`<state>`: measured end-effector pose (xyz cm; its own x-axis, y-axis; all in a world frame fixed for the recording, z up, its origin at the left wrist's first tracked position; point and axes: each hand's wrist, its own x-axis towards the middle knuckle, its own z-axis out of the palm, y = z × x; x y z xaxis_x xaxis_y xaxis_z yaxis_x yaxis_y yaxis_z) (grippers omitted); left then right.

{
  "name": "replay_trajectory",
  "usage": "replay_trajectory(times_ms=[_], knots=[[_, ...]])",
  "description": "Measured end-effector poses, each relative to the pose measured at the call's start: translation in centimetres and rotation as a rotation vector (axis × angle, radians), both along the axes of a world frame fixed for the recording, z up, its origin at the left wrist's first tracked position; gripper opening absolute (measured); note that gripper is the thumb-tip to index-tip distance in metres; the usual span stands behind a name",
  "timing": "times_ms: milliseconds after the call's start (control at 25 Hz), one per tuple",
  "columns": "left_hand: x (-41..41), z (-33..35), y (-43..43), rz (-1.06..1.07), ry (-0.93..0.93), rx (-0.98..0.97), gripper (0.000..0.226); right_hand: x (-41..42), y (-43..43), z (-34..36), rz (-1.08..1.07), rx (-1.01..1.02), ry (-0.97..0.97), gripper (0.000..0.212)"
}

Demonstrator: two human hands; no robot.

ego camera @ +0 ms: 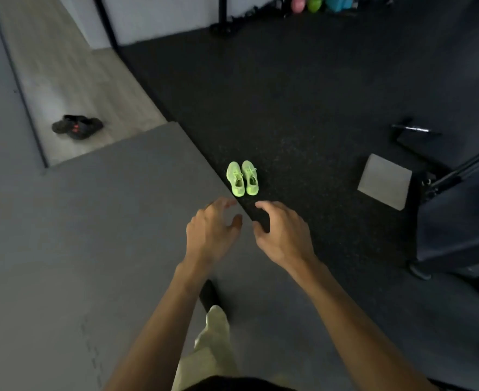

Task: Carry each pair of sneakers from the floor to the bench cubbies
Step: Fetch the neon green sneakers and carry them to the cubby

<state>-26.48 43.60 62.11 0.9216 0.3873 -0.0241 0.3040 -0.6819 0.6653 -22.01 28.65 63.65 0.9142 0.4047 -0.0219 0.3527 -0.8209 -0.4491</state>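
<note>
Floor, centre and 3 o'clock: black speckled rubber flooring.
Floor, 9 o'clock to 6 o'clock: smooth grey foam mat with puzzle-cut seams, meeting the black rubber along a diagonal edge.
Floor, 11 o'clock: strip of pale wood-look planks, set lower than the grey mat.
Wall, 12 o'clock: white panel with a dark upright post beside it.
Equipment, 3 o'clock: dark metal frame with angled bars; a grey foam block lies just beside it.
Far edge, 1 o'clock: pink, green and blue weights, blurred.
Light: dim, even.
</note>
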Motion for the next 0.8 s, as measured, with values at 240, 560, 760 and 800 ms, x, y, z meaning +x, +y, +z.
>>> replay_trajectory(times_ms=[240,560,760,800], knots=[[17.5,-3.8,4.1,-0.097,0.157,0.021,0.035,16.3,3.8,-4.2,-0.080,-0.017,0.102,0.046],[36.0,-20.4,4.7,0.093,0.347,-0.046,0.033,36.2,5.5,-21.1,-0.049,-0.050,0.257,0.046],[46.1,-41.2,5.1,0.214,0.387,-0.077,0.037,46.3,7.1,-41.6,0.000,-0.121,0.285,0.042],[47.9,-45.6,5.5,0.213,0.396,-0.068,0.038,47.9,7.5,-46.0,0.002,-0.129,0.280,0.042]])
